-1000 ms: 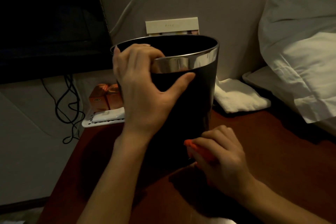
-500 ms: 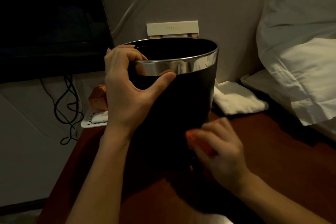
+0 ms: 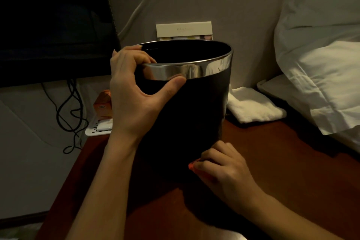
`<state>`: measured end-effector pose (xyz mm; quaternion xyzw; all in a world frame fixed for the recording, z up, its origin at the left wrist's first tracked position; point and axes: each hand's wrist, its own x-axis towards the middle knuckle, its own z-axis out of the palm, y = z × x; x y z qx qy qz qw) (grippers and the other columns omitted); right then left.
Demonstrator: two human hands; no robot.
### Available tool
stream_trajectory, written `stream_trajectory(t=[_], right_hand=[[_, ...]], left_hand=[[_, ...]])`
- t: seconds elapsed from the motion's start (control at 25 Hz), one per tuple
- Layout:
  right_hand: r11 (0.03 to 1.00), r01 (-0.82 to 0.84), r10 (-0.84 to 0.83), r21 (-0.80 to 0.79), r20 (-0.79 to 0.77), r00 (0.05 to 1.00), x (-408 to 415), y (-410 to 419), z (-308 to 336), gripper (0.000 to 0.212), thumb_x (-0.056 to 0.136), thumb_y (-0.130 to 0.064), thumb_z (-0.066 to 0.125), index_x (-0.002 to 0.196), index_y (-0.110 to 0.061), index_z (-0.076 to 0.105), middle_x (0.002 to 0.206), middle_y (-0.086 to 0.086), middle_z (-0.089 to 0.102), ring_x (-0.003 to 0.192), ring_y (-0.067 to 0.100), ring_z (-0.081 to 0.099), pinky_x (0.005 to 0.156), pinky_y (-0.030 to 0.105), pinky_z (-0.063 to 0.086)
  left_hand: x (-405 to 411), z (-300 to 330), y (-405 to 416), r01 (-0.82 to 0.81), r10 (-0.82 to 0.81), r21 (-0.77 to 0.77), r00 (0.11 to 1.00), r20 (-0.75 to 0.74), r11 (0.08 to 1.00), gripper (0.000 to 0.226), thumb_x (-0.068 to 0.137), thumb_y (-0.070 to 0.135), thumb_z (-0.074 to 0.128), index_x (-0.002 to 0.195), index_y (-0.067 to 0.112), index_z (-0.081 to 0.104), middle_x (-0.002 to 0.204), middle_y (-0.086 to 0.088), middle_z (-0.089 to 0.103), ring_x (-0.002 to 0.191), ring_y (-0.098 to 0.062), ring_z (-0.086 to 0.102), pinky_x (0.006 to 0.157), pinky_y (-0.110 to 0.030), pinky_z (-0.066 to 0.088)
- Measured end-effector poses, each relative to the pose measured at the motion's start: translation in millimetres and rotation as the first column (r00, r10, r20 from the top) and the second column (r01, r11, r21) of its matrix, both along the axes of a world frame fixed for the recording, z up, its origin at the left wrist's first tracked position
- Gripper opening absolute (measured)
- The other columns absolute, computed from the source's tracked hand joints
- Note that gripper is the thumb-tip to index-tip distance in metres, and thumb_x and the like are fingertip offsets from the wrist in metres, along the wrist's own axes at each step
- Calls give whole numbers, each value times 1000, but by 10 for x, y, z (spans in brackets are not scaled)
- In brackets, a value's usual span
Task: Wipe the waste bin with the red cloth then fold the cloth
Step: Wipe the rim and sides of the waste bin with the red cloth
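waste bin (image 3: 187, 107) standing upright on the counter (image 3: 282, 161), both hands on it.
left hand (image 3: 134, 91) is gripping the chrome rim, fingers hooking inside; right hand (image 3: 224, 169) is clutching the red cloth (image 3: 191, 166) against the bin's lower near wall.

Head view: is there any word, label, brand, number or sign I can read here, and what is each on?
Nothing in this view can be read.
Cream card standing behind the waste bin: a faint line of print, too small and dim to read.
Orange box left of the bin: a small round logo, blurred, no letters legible.
Waste bin, red cloth, white folded towel: no text visible.
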<state>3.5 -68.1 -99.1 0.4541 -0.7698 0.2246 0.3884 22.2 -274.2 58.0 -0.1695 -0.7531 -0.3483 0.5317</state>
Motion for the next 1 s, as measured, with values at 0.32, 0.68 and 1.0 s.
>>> stream_trajectory(t=[0.32,0.68,1.0], right_hand=[[970,40,-23,-239,75,997,-27,40,282,18,93,-27,69,88,-11,74,91,2,66,82,19,52,67,38,47],[704,154,-26,-693,192,981,-75,-15,1043,15,92,-19,69,103,-17,59,98,4,59,86,18,58,78,12,43],[946,-55,12,-320,-136,991,100,-351,706,10,91,-12,74,89,-2,76,95,10,68,83,22,58,69,36,49]], left_hand=[[6,-24,237,-221,218,-125,975,-40,967,35,82,45,65,98,16,55,109,-1,53,118,-18,46,109,-58,25],[16,32,88,-58,58,-6,998,-28,998,17,89,37,60,88,21,56,98,3,57,110,-14,50,113,-33,20],[15,38,71,-67,67,-20,998,-11,998,16,89,37,59,87,23,54,96,5,56,110,-11,48,114,-40,20]])
